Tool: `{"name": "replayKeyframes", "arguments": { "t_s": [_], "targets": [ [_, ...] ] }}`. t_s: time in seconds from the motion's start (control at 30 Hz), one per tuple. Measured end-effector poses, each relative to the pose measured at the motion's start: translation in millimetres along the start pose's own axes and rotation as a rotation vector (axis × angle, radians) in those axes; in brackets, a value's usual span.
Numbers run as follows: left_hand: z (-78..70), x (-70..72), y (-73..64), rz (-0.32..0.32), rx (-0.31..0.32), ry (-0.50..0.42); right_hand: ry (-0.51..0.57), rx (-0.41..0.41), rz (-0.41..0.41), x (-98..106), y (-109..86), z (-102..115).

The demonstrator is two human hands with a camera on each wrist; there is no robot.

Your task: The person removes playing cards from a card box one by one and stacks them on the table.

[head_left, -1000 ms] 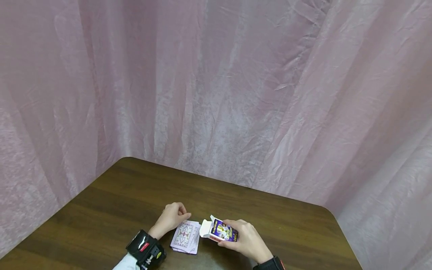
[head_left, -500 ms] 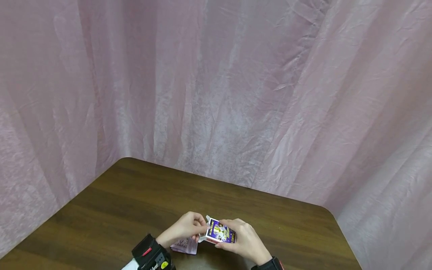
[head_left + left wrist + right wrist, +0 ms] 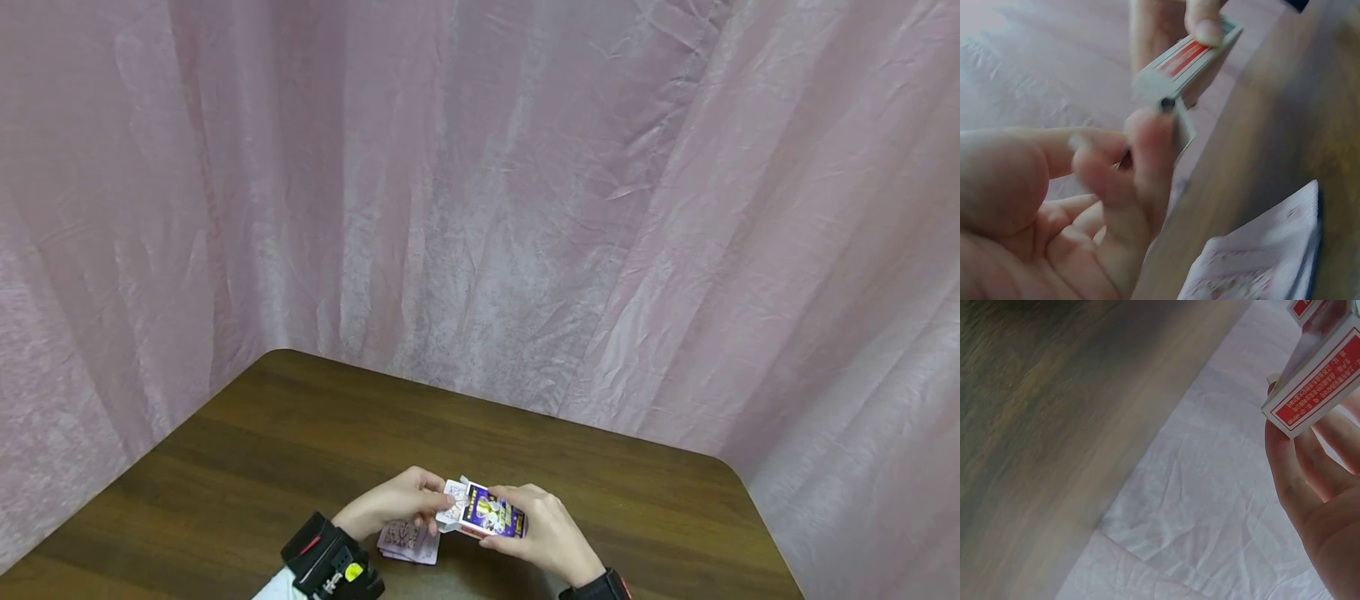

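Note:
In the head view my right hand (image 3: 546, 532) grips a purple and white playing-card box (image 3: 493, 513) by its sides, above the table. Its open end faces left, with a white flap showing. Patterned playing cards (image 3: 453, 490) stick out of that end, and my left hand (image 3: 397, 502) pinches them between thumb and fingers. Below the left hand a stack of playing cards (image 3: 411, 543) lies back up on the table, partly covered by that hand. In the right wrist view the box (image 3: 1319, 387) shows a red printed side. How many cards the left hand holds is hidden.
A brown wooden table (image 3: 300, 433) carries the stack. Its far edge runs along a pink velvet curtain (image 3: 480, 208). Each wrist wears a black strap; the left one bears a bulky black device (image 3: 333, 558).
My left hand has moved right from over the stack to the box's open end, then back slightly left, with cards now showing between its fingers and the box. The right hand has barely moved.

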State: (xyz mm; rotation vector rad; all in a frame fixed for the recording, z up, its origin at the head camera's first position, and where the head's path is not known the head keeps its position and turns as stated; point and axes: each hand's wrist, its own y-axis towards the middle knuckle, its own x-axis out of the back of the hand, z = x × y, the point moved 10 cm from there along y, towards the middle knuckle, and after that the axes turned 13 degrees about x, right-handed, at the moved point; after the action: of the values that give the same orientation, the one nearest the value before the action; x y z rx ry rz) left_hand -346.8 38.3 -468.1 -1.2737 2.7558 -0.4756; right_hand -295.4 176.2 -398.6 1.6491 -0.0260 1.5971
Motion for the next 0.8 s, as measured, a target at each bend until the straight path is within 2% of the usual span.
{"name": "replayKeyframes", "arguments": {
  "t_s": [0.17, 0.3, 0.57, 0.8],
  "targets": [
    [1.1, 11.7, -4.7, 0.07, 0.004, -0.048, -0.001, -0.017, 0.0, 0, -2.0, -3],
    [0.3, 27.4, -9.7, 0.08, -0.012, -0.065, 0.002, -0.011, -0.009, -1, -3.0, -5],
    [-1.3, 63.2, -17.7, 0.032, -0.062, -0.117, 0.031, -0.032, 0.001, -4, -4.0, -9],
    [11.2, 85.4, -17.7, -0.059, -0.036, -0.155, 0.039, -0.046, 0.013, -6, -5.4, -11]
  ]
}}
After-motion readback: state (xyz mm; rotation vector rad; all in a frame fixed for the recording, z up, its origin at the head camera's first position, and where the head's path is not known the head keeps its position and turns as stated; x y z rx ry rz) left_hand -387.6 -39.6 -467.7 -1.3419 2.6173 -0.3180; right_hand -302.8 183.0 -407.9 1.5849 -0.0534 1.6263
